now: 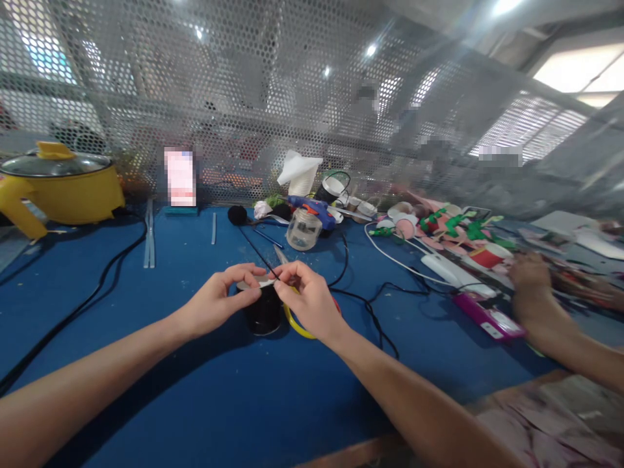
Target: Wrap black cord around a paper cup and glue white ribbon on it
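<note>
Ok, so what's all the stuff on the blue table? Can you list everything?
black cup: 1, black, centre of table, between both hands
white strip: 1, white, pinched over the cup
black stick: 1, black, thin, slanting from the fingertips
scissors: 1, yellow and red handles, under right hand
glue gun: 1, blue, behind the jar
jar: 1, clear, centre back
cooking pot: 1, yellow, far left
cables: several, black, across table
paper flowers: many, pink and green, right back
another person's hand: 1, right edge
left hand: 1, on cup
right hand: 1, pinching strip
</note>
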Demonstrator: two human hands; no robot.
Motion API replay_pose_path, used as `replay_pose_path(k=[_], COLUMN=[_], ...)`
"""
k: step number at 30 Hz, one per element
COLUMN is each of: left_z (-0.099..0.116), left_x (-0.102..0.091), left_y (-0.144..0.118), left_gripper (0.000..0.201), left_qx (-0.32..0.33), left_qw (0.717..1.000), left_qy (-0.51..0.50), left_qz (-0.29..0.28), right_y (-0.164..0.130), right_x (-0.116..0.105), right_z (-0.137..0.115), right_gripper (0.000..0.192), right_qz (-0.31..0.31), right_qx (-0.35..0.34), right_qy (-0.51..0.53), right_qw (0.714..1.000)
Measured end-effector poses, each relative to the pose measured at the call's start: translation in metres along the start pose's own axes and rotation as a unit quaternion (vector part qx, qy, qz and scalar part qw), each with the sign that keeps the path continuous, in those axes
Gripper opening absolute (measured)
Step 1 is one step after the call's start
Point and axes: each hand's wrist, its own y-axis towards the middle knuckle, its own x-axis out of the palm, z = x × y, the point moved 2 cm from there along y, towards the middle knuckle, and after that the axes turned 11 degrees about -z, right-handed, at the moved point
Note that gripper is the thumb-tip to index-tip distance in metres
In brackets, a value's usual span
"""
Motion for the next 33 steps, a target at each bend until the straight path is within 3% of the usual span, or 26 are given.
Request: replay_pose_path(k=[7,12,13,16,19,22,24,26,30,33], left_z=[0.003,0.001,0.0,-0.004,-0.006,-0.007,-0.007,-0.009,-0.01,-0.008], left_x=[0.001,0.0,0.0,-0.001,-0.003,-0.006,-0.008,-0.01,-0.013,-0.013], left_y=[0.001,0.001,0.001,0.002,0.002,0.003,0.004,0.004,0.004,0.004], left_gripper=[0.014,0.017,0.017,0.018,0.019,0.022,0.024,0.025,0.026,0.026], left_qx=[0.013,-0.015,-0.015,-0.008,-0.008,0.009,0.024,0.032,0.032,0.033], left_qw=[1.0,0.998,0.997,0.994,0.992,0.995,0.997,0.998,0.999,0.999], left_qy=[-0.013,-0.052,-0.069,-0.108,-0.121,-0.091,-0.06,-0.036,-0.015,0.005], left_qz=[0.019,0.022,0.022,0.022,0.025,0.031,0.033,0.034,0.026,0.01], right_y=[0.011,0.032,0.037,0.051,0.061,0.069,0.074,0.079,0.088,0.095], right_x=[-0.001,0.0,-0.004,-0.031,-0.072,-0.11,-0.123,-0.126,-0.118,-0.113], right_z=[-0.012,-0.033,-0.035,-0.039,-0.036,-0.023,-0.006,0.008,0.018,0.016], right_gripper=[0.007,0.013,0.015,0.016,0.016,0.018,0.027,0.032,0.035,0.028], right_qz=[-0.031,-0.146,-0.142,-0.02,0.121,0.223,0.184,0.134,0.044,0.015], right_qx=[-0.01,-0.075,-0.086,-0.087,-0.062,0.017,0.146,0.213,0.276,0.29], right_qy=[0.025,-0.033,-0.059,-0.153,-0.228,-0.25,-0.149,-0.09,0.017,0.08], right_qw=[0.999,0.986,0.984,0.984,0.964,0.942,0.961,0.964,0.96,0.953])
